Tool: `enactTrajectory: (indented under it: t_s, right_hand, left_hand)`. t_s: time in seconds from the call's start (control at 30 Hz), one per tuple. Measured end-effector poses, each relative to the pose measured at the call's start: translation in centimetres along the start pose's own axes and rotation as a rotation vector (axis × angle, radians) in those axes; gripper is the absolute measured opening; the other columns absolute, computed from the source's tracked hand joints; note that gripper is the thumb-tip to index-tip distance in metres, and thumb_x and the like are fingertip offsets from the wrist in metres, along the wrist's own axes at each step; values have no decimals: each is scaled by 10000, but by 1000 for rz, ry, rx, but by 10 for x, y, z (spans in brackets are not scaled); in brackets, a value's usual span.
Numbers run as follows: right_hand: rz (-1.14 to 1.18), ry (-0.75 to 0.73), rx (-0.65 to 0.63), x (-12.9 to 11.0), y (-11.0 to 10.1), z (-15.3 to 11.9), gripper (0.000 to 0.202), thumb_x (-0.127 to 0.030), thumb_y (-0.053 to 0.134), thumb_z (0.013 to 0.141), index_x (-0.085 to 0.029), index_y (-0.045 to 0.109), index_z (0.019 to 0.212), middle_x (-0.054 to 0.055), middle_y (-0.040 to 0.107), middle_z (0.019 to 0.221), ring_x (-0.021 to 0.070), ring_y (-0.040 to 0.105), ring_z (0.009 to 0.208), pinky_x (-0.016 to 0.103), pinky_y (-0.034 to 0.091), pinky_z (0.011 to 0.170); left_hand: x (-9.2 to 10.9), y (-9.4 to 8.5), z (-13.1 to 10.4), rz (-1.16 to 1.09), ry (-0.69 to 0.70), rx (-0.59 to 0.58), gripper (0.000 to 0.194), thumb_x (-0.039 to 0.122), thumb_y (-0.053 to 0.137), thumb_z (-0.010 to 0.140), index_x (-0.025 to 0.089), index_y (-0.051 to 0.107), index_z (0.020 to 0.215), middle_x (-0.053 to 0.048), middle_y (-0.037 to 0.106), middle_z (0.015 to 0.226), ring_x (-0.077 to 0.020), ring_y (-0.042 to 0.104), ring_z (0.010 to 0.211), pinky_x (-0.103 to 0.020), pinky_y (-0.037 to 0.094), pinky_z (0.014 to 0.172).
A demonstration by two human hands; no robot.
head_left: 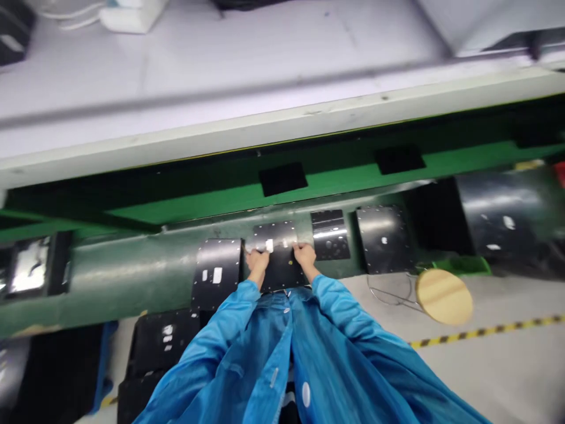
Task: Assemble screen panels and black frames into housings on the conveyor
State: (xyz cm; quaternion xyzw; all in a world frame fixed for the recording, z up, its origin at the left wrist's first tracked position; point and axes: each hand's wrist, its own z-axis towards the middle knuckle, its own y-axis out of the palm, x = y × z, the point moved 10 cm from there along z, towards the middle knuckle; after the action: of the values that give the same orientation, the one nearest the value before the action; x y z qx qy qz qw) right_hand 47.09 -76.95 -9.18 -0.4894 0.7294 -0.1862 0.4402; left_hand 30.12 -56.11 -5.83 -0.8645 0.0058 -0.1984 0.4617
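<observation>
A black rectangular panel (282, 268) with small dots along its edges and a white label lies in front of me on the green work surface. My left hand (257, 262) is closed on its left edge. On its right edge my right hand (305, 256) is closed as well. Just left of it lies another black panel (205, 294) with two white labels. A smaller dark panel (330, 235) sits close by on the right.
A larger black panel (384, 241) lies farther right. At the right stands a round wooden stool (444, 296) near a green tray (461, 266). Black cases (165, 338) are stacked at lower left. A white shelf edge (282, 132) crosses above the green surface (132, 265).
</observation>
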Motion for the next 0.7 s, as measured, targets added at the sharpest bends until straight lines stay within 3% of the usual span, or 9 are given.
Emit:
enactTrajectory:
  t_s: [0.07, 0.17, 0.27, 0.33, 0.47, 0.53, 0.6, 0.63, 0.7]
  right_hand:
    - [77, 11, 60, 19, -28, 4, 374, -527, 641, 1030, -189, 803, 1041, 121, 818, 1070, 287, 750, 1048, 362, 531, 941]
    - [107, 60, 186, 74, -100, 19, 398, -508, 575, 1063, -176, 775, 1156, 137, 808, 1148, 301, 729, 1115, 385, 520, 980]
    - [75, 157, 338, 146, -191, 48, 417, -498, 560, 1056, -154, 757, 1187, 188, 793, 1158, 334, 720, 1135, 415, 519, 983]
    - [58, 226, 426, 191, -247, 73, 385, -494, 615, 1024, -157, 772, 1123, 202, 792, 1124, 331, 726, 1083, 414, 520, 953]
    - [46, 282, 496, 252, -319, 117, 347, -455, 678, 991, -152, 787, 1121, 222, 784, 1142, 315, 713, 1041, 420, 506, 933]
    - [38, 280, 505, 267, -334, 130, 382, -411, 698, 970, -135, 772, 1223, 237, 769, 1202, 329, 704, 1099, 431, 507, 963]
    - [17, 270, 513, 272, -339, 133, 472, -375, 723, 930, -107, 738, 1318, 260, 743, 1264, 362, 686, 1170, 461, 506, 1014]
    - [1, 260, 535, 271, -339, 129, 512, -365, 729, 910, -94, 721, 1345, 275, 726, 1293, 385, 670, 1205, 489, 500, 1044]
    - [-22, 214, 629, 258, -338, 112, 540, -355, 709, 898, -77, 697, 1361, 306, 683, 1356, 432, 617, 1286, 560, 465, 1104]
  left_hand:
    - [23, 7, -12, -77, 32, -22, 546, 370, 660, 941, 93, 646, 1412, -249, 677, 1391, -400, 652, 1294, -475, 527, 1070]
    - [94, 44, -46, -203, 226, -116, 515, 290, 709, 895, 136, 668, 1385, -188, 694, 1370, -350, 645, 1285, -430, 519, 1098]
    - [178, 111, -88, -407, 336, -316, 455, 248, 760, 816, 172, 746, 1265, -147, 739, 1285, -323, 677, 1225, -409, 546, 1060]
    - [229, 161, -111, -579, 312, -461, 437, 234, 777, 774, 176, 776, 1208, -135, 771, 1187, -306, 711, 1144, -407, 566, 1011]
    - [308, 236, -150, -837, 289, -702, 470, 219, 771, 751, 157, 788, 1217, -111, 798, 1069, -248, 739, 1000, -378, 572, 962]
    - [330, 253, -165, -853, 374, -809, 476, 205, 738, 779, 166, 790, 1251, -107, 808, 1086, -237, 742, 990, -390, 571, 985]
    - [329, 253, -172, -779, 469, -892, 452, 188, 713, 823, 175, 797, 1267, -125, 817, 1106, -252, 750, 1010, -430, 574, 1015]
    - [319, 244, -170, -734, 513, -907, 420, 185, 706, 848, 180, 805, 1256, -137, 817, 1126, -266, 754, 1035, -452, 573, 1037]
    - [280, 203, -150, -640, 614, -838, 343, 188, 705, 888, 198, 823, 1210, -143, 807, 1209, -289, 746, 1131, -480, 551, 1111]
